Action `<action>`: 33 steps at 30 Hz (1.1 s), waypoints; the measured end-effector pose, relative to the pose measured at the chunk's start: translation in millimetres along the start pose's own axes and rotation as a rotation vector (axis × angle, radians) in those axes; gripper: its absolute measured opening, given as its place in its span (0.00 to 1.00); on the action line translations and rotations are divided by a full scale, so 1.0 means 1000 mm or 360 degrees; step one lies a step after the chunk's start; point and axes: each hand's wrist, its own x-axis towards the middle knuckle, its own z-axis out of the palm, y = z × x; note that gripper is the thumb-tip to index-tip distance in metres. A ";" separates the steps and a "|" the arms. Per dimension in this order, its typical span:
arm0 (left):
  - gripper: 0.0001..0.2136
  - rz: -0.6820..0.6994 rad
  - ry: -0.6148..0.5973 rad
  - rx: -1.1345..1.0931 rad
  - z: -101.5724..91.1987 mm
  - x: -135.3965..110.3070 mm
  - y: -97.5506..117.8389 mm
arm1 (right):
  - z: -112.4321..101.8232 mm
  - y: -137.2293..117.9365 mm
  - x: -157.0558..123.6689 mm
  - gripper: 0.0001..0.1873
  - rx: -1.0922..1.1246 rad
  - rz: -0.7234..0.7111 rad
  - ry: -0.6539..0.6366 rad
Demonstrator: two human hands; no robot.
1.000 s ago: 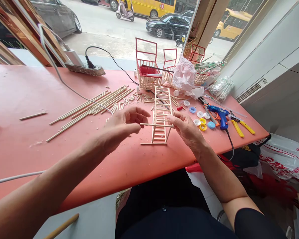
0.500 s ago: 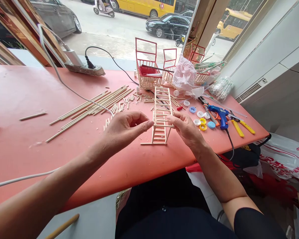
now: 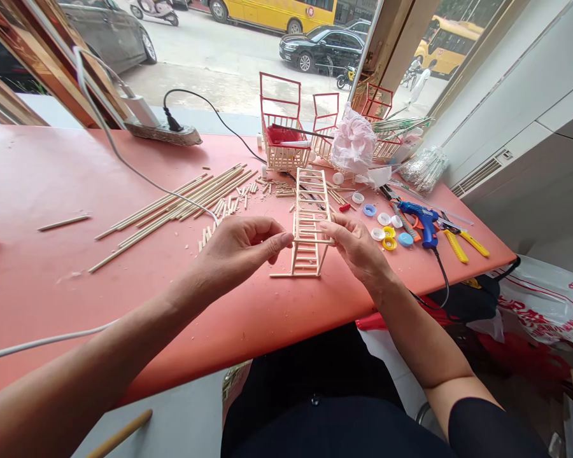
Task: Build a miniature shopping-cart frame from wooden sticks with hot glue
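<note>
A small frame of pale wooden sticks (image 3: pixel 307 257), with ladder-like rungs, stands on the pink table in front of me. My left hand (image 3: pixel 248 243) is at the frame's left side, thumb and forefinger pinched at the near end of a crosswise stick. On the opposite side my right hand (image 3: pixel 356 247) pinches the frame's upper right corner between thumb and fingers. The frame's far end rises toward the finished-looking basket cart (image 3: pixel 286 143) with a red handle. The fingertips hide both ends of the crosswise stick.
Long wooden sticks (image 3: pixel 172 210) and short cut pieces (image 3: pixel 226 207) lie to the left. On the right are bottle caps (image 3: pixel 377 235), a blue glue gun (image 3: pixel 423 219) and yellow-handled pliers (image 3: pixel 456 247). A white cable (image 3: pixel 124 166) crosses the table's left side; a power strip (image 3: pixel 165 132) sits behind.
My hands and the stick frame stay almost still, with only a tiny shift of the left hand. Outside, the scooter has moved left.
</note>
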 end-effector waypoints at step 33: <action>0.15 -0.0459 -0.0158 -0.0924 0.007 0.015 -0.039 | -0.002 0.006 0.003 0.22 0.0144 0.0036 -0.0007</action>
